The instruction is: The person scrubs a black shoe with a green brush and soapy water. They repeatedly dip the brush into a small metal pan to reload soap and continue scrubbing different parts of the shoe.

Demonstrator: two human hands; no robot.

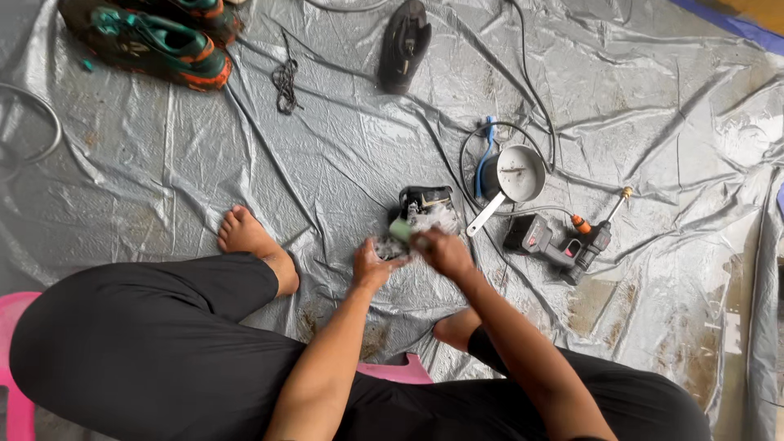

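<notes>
A black shoe (426,204) covered in white soap foam is held low over the grey plastic sheet (343,155), just in front of my knees. My left hand (371,265) cups the shoe from below at its near end. My right hand (441,249) is closed around a light green brush (401,230) pressed against the foamy side of the shoe. Both forearms reach forward from my lap.
A small metal pan with a white handle (513,175) and a blue brush (487,159) lie right of the shoe. A cordless spray gun (563,243) with a hose lies further right. Another black shoe (404,45), black laces (286,86) and teal-orange sneakers (159,37) lie beyond. My bare feet rest on the sheet.
</notes>
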